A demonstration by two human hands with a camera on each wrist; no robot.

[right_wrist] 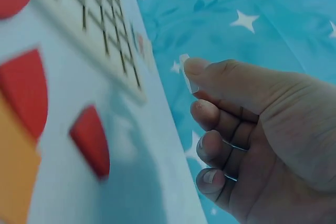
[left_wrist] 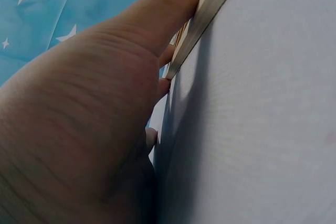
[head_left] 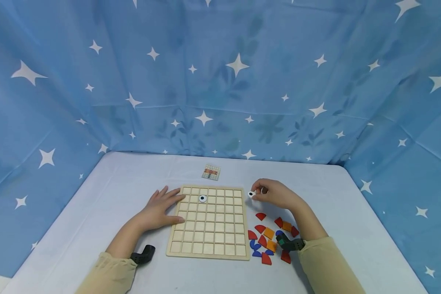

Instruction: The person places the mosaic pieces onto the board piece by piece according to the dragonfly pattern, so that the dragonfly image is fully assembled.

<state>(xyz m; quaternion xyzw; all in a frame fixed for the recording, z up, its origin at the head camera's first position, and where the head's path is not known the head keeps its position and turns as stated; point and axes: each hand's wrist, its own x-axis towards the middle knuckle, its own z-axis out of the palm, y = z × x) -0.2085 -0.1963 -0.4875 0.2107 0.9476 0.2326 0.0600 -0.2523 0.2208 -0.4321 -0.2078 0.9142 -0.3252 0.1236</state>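
A square wooden grid board (head_left: 209,222) lies on the table, with one white round eye piece (head_left: 203,199) in an upper row left of centre. My left hand (head_left: 159,210) rests on the board's left edge, fingers spread and thumb lower down; in the left wrist view its thumb (left_wrist: 163,9) touches the rim. Beyond the board's upper right corner, my right hand (head_left: 277,194) pinches a second white eye piece (head_left: 251,194) between thumb and fingers, above the table. The right wrist view shows this piece (right_wrist: 188,74) edge-on, with the other fingers curled loosely.
Red quarter-circle pieces (head_left: 266,259), orange squares (head_left: 269,233) and blue rounded pieces (head_left: 257,247) lie scattered right of the board, partly under the right forearm. A small pattern card (head_left: 211,172) lies behind the board. A blue star-patterned curtain (head_left: 220,81) surrounds the table's back and sides.
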